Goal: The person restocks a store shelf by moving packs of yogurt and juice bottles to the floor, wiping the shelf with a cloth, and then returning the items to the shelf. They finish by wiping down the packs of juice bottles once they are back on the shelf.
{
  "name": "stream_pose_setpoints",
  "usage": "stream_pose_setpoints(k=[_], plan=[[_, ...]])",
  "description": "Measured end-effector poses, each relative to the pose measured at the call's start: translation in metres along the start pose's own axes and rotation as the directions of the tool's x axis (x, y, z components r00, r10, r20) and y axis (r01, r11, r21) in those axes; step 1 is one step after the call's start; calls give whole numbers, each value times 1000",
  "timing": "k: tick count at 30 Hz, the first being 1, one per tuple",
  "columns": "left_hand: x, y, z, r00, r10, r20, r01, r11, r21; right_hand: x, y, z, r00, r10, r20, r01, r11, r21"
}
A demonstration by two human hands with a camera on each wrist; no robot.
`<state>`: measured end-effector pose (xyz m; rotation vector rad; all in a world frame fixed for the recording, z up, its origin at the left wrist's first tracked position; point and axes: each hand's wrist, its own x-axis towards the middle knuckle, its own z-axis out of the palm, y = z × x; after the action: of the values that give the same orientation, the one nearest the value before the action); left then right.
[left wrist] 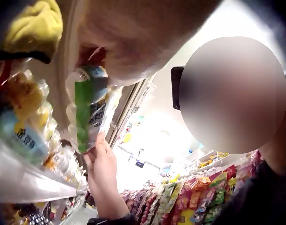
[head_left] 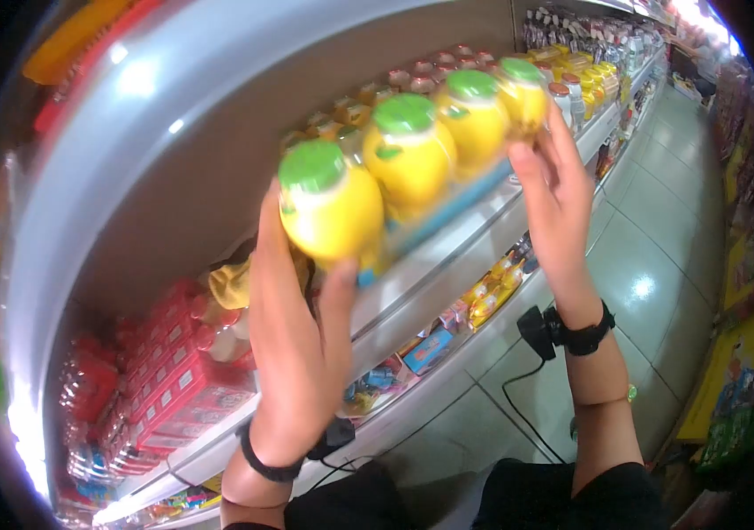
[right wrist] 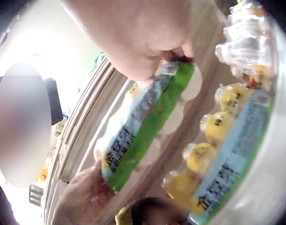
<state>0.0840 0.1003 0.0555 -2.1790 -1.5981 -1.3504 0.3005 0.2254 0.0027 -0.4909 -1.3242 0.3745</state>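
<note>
A shrink-wrapped pack of round yellow bottles with green caps (head_left: 409, 150) is held up in front of the shelf, tilted so its right end is higher in the head view. My left hand (head_left: 293, 353) grips the near left end, thumb on the front and fingers behind. At the far right end my right hand (head_left: 560, 208) grips the last bottle, its thumb along the lower edge. The pack's green and blue printed label (right wrist: 143, 124) faces down in the right wrist view, spanning between both hands. Another labelled pack of yellow bottles (right wrist: 232, 164) sits on the shelf beside it.
Red-wrapped packs (head_left: 187, 380) stand on the shelf at left, near a yellow cloth (head_left: 231, 284). Red-capped bottles (head_left: 439, 66) line the back. Below is a lower shelf with small snack packets (head_left: 492, 291). Tiled floor (head_left: 659, 238) runs right, toward hanging bags (head_left: 748, 221).
</note>
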Motion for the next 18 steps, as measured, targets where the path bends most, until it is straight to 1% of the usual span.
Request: stream_pose_setpoints(k=[2, 3, 4, 6, 8, 9, 10, 11, 12, 13, 14, 15, 17, 18], plan=[[24, -2, -5, 989, -137, 52, 141, 986, -90, 24, -7, 11, 993, 114, 15, -113, 991, -69], [32, -24, -3, 1000, -22, 8, 21, 999, 50, 39, 11, 17, 995, 100, 9, -99, 988, -119], [44, -32, -2, 999, -35, 16, 35, 998, -49, 55, 28, 23, 997, 47, 62, -36, 986, -160], [63, -30, -7, 984, -179, 5, 179, 984, -15, 84, 35, 42, 990, -6, 142, 58, 930, -362], [88, -58, -11, 978, -198, 64, 190, 975, 113, 113, 51, 59, 952, 143, 269, -14, 902, -432], [97, -90, -9, 991, -102, 85, 77, 962, 263, 133, 82, 74, 942, 67, 330, 120, 850, -513], [107, -94, -9, 990, 138, -7, -128, 930, 345, 147, 81, 88, 919, -2, 395, 249, 778, -577], [112, -97, -15, 988, 141, 63, -154, 875, 460, 148, 80, 88, 919, 0, 393, 246, 779, -576], [116, -99, -22, 982, 134, 134, -187, 804, 564, 147, 79, 87, 923, 92, 374, 96, 886, -453], [118, -136, -24, 788, 614, 45, -385, 433, 815, 148, 71, 88, 912, 181, 367, -63, 948, -310], [120, -136, -29, 855, 511, 88, -384, 511, 769, 152, 73, 88, 901, 209, 380, -94, 949, -299], [125, -137, -35, 901, 418, 114, -364, 586, 724, 152, 75, 86, 894, 215, 393, -89, 945, -314], [137, -135, -41, 950, 276, 143, -301, 700, 647, 153, 81, 84, 874, 241, 421, -92, 935, -343], [143, -135, -43, 962, 226, 155, -273, 741, 613, 155, 84, 85, 866, 250, 432, -90, 930, -358]])
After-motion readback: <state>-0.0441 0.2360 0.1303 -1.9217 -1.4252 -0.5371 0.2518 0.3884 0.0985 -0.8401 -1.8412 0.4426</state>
